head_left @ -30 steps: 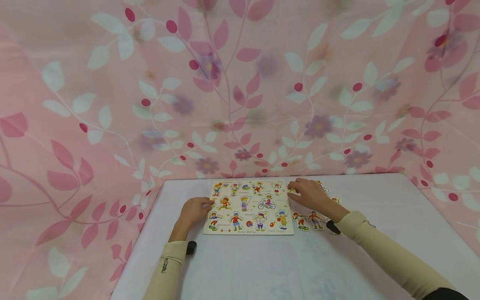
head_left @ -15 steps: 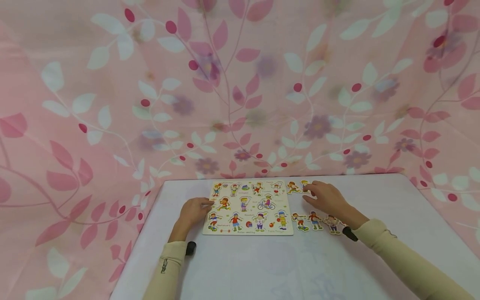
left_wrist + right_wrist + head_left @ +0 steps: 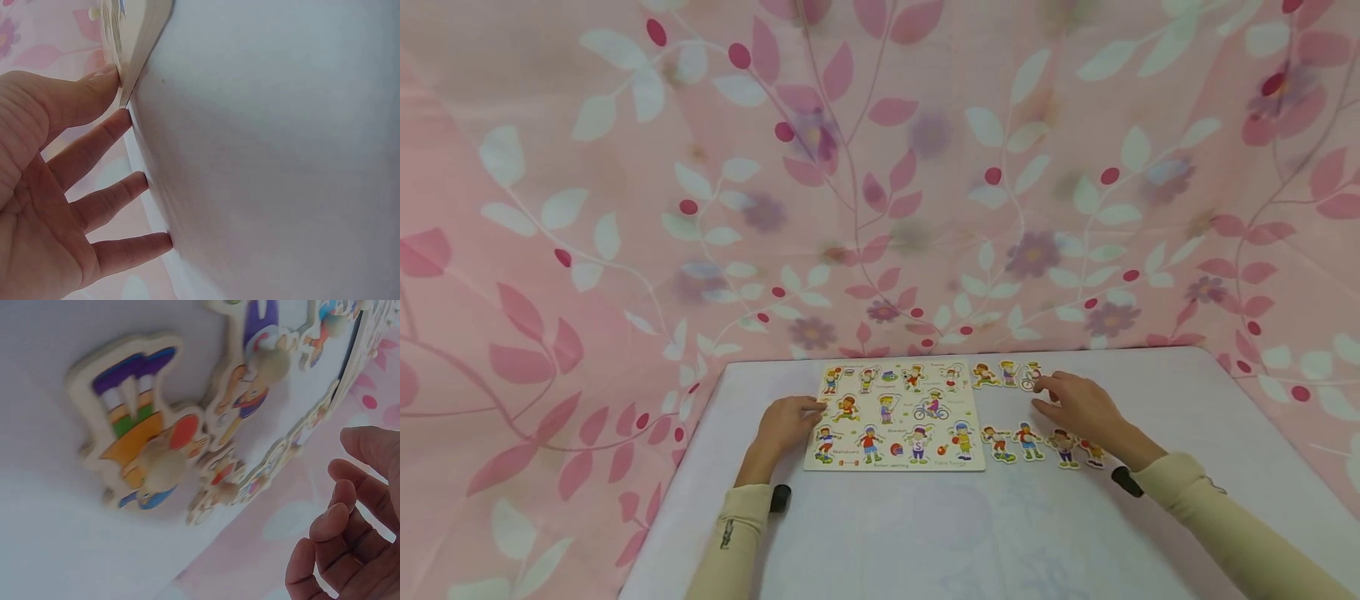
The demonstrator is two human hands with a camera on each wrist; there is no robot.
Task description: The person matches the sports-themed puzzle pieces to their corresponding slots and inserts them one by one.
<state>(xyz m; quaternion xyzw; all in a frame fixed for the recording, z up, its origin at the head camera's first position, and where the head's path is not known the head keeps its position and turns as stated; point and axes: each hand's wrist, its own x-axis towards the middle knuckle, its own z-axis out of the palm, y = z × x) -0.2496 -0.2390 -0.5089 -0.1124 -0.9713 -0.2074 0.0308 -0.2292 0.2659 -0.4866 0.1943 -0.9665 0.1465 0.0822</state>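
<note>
A flat wooden puzzle board [image 3: 887, 433], printed with figures doing sports, lies on the table. My left hand [image 3: 786, 429] pinches its left edge between thumb and index finger; the other fingers [image 3: 134, 253] spread straight down to the tabletop. Right of the board, knobbed wooden puzzle pieces lie in two rows. A runner piece [image 3: 985, 376], a golfer piece [image 3: 1010, 374] and a cyclist piece [image 3: 1028, 377] make up the back row. My right hand [image 3: 1086, 408] hovers with loosely bent fingers just right of the cyclist, holding nothing. A table-tennis piece [image 3: 134, 428] shows in the right wrist view.
Several pieces line the front row, among them a skateboarder piece [image 3: 1000, 445], a roller-skater piece [image 3: 1028, 442] and a baseball piece [image 3: 1064, 448]. White cloth covers the table [image 3: 910, 533]. A pink floral curtain [image 3: 865, 208] hangs behind its back edge.
My right hand has moved right from beside the board, along the back row, uncovering the runner, golfer and cyclist pieces and more of the front row. The left hand stays at the board's edge.
</note>
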